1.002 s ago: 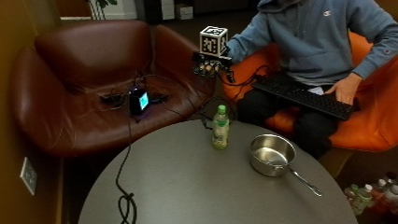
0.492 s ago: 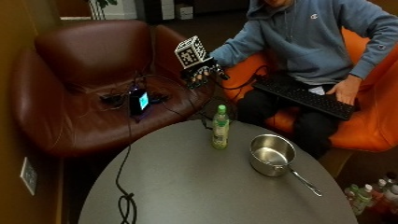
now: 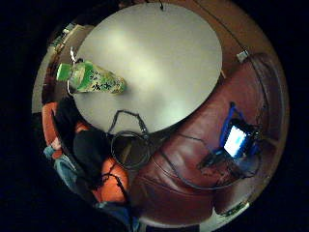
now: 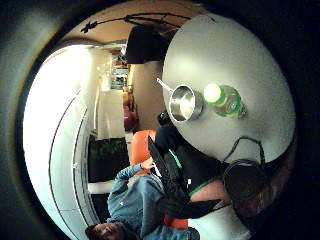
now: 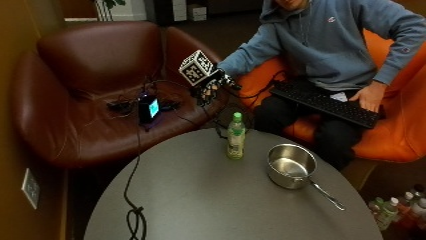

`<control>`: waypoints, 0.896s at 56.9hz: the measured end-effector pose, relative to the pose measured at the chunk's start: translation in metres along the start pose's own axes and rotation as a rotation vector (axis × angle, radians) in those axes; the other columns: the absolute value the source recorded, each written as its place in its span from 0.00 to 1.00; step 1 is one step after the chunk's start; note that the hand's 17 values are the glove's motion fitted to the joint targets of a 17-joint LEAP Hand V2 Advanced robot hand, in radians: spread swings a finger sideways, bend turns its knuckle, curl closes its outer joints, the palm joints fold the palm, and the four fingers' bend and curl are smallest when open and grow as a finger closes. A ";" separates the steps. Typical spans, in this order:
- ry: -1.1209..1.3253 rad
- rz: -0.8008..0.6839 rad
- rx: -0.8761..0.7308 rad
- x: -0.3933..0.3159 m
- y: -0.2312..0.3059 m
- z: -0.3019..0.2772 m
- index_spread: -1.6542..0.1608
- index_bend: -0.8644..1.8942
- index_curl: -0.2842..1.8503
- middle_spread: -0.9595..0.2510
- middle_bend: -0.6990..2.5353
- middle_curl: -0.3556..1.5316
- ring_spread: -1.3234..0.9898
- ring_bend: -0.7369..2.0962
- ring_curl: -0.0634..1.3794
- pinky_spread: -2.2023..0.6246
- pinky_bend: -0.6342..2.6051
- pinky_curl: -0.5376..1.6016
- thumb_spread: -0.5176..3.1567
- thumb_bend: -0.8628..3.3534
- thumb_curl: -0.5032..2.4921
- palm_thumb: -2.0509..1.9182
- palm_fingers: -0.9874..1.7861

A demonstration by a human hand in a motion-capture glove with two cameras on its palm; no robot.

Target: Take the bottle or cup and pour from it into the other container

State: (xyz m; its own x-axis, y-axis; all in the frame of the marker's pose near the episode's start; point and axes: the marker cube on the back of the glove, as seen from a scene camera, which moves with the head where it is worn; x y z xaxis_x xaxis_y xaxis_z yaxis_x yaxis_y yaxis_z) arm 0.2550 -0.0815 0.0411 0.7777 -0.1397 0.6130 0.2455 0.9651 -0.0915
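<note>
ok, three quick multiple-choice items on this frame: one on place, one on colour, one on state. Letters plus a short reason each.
1. Where does the green-capped plastic bottle stand?
A. On the round grey table, beside the steel saucepan
B. On the brown leather armchair
C. Inside the saucepan

2. What colour is the bottle's cap?
A. Red
B. Green
C. White

3. What is the gloved right hand doing?
A. Gripping the bottle
B. Holding the saucepan's handle
C. Holding nothing, in the air above the armchair's edge, short of the table

Answers:
1 A: the outside view shows the bottle upright on the table, a gap between it and the saucepan.
2 B: the cap reads green in the outside view and both palm views.
3 C: the hand hangs apart from the bottle, fingers loosely down, nothing in them.
</note>
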 end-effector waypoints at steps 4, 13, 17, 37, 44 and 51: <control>-0.048 0.011 0.000 0.005 0.000 0.003 0.68 0.37 0.26 0.66 0.27 0.34 0.54 0.36 0.24 0.86 0.32 0.41 0.40 0.20 0.28 0.65 0.37; -0.115 0.049 0.005 0.025 0.007 0.011 0.68 0.37 0.26 0.67 0.27 0.34 0.54 0.36 0.24 0.86 0.32 0.41 0.40 0.20 0.28 0.65 0.37; -0.119 0.070 -0.002 0.033 0.005 0.011 0.68 0.37 0.26 0.67 0.27 0.34 0.54 0.36 0.24 0.86 0.32 0.41 0.40 0.20 0.28 0.65 0.37; -0.221 0.138 -0.033 0.064 0.020 0.019 0.68 0.37 0.25 0.67 0.27 0.34 0.54 0.36 0.25 0.86 0.33 0.41 0.38 0.19 0.27 0.63 0.37; -0.275 0.141 -0.023 0.067 0.019 0.021 0.68 0.37 0.25 0.67 0.27 0.34 0.54 0.36 0.25 0.86 0.33 0.42 0.38 0.19 0.27 0.62 0.37; -0.303 0.147 -0.022 0.067 0.013 0.017 0.68 0.37 0.25 0.67 0.27 0.34 0.54 0.36 0.25 0.86 0.33 0.42 0.38 0.20 0.27 0.62 0.36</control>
State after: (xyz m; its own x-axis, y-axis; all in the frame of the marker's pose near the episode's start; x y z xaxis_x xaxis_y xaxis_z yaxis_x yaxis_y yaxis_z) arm 0.3007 -0.0747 0.0941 0.5993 0.0764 0.7969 0.1578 0.9646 -0.2111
